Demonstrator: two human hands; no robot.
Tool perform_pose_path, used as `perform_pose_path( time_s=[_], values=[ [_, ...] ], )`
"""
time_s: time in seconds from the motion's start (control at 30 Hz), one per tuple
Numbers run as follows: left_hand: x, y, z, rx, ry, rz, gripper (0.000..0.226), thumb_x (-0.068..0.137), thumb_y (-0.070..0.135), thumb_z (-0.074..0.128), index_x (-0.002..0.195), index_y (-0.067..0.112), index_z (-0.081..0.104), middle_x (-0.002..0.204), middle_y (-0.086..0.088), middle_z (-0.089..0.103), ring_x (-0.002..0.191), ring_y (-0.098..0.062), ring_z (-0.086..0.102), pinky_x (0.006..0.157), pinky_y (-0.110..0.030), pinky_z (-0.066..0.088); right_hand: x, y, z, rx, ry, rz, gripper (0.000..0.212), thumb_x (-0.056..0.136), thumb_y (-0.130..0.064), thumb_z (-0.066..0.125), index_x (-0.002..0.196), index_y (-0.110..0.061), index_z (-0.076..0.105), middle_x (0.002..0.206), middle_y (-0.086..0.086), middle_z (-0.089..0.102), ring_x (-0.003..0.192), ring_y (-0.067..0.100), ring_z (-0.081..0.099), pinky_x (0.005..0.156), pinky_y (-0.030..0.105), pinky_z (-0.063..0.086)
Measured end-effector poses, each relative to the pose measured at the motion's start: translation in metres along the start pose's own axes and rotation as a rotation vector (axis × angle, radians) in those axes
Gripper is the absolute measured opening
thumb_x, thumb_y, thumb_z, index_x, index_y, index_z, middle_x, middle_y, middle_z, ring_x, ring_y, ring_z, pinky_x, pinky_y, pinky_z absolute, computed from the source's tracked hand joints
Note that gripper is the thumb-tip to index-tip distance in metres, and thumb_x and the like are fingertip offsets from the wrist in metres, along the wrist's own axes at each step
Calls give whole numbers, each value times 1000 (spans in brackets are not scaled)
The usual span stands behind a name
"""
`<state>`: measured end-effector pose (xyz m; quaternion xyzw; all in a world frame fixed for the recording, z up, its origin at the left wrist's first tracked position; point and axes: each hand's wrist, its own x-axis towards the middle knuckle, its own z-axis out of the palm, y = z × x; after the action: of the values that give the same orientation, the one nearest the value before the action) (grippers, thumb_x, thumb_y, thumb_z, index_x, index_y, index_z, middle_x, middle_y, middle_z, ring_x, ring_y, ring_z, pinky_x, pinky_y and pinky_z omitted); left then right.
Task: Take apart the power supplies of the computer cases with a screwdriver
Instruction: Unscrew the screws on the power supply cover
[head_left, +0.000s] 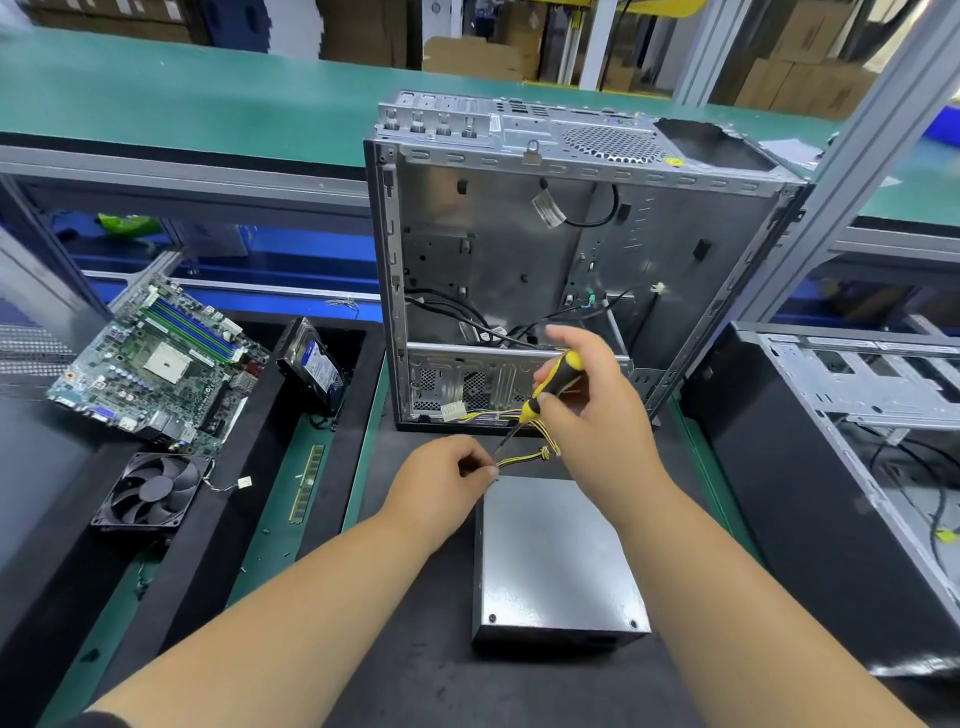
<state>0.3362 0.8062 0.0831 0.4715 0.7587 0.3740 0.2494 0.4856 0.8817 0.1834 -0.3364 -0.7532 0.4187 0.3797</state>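
PSU box (556, 561) flat on mat, 6 o'clock of open PC case (519, 249). R hand (597, 400) gripping yellow-black screwdriver (545, 395); L hand (447, 478) pinching yellow-black wire bundle (524, 458) at PSU's 12 o'clock edge.

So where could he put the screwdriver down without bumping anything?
Bare dark mat lies left of the power supply, and a green strip beside the RAM stick. It's crowded further left: motherboard, fan, hard drive.
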Motion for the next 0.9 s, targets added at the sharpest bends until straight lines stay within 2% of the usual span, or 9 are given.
perform_pose_path(
  time_s=[0.13,0.23,0.33,0.43,0.53,0.63,0.73,0.83,0.9],
  values=[
    [-3,-14,-20,-57,106,-25,22,92,32,65,71,31,60,72,15,61,63,-1,52,55,-11,37,1,3,5,198,86,100,49,90,-3,65,120,-40,55,91,-8,67,87,13,70,69,15,52],
    [-12,-42,-50,52,203,-80,28,94,39,59,69,25,58,64,5,57,58,-6,49,55,-21,38,1,7,15,258,93,157,44,89,-9,68,113,-44,57,89,-5,68,91,19,71,79,24,55],
    [-23,-77,-81,175,283,-230,25,93,36,62,71,26,58,65,6,58,63,-13,54,57,-30,37,1,7,26,268,68,171,41,90,-10,69,114,-41,58,89,-5,67,91,17,70,73,18,54],
    [-35,-108,-100,278,261,-407,20,92,29,66,74,26,59,71,7,62,67,-18,57,58,-30,35,1,4,38,255,35,184,41,90,-9,69,116,-39,58,88,-8,68,86,9,70,70,12,52],
    [-43,-127,-107,290,221,-491,15,93,24,64,79,28,63,76,6,65,72,-19,60,62,-29,42,1,0,51,265,18,182,41,90,-5,68,118,-34,59,88,-7,69,81,3,69,69,11,51],
    [-47,-133,-109,244,244,-505,9,93,23,64,88,29,69,78,9,65,75,-16,61,65,-28,44,1,-4,62,250,-19,173,41,90,-8,69,117,-37,58,92,-7,69,85,8,70,77,20,55],
    [-49,-130,-108,197,263,-464,9,92,22,66,95,26,73,78,16,62,75,-10,60,68,-25,41,1,-6,66,262,-38,150,41,91,-8,68,118,-37,58,92,-8,69,85,8,70,74,19,54],
    [-50,-119,-108,206,268,-404,9,92,22,65,93,28,72,91,10,65,82,-11,61,72,-26,42,2,-6,64,266,-38,126,40,91,-6,68,117,-35,59,91,-10,68,84,8,70,75,19,55],
    [-48,-105,-107,207,282,-355,11,91,22,65,88,32,69,93,10,65,82,-9,60,70,-27,41,1,-4,57,285,-20,124,39,90,-3,66,115,-32,62,92,-8,69,85,10,70,73,16,54]
  ],
)
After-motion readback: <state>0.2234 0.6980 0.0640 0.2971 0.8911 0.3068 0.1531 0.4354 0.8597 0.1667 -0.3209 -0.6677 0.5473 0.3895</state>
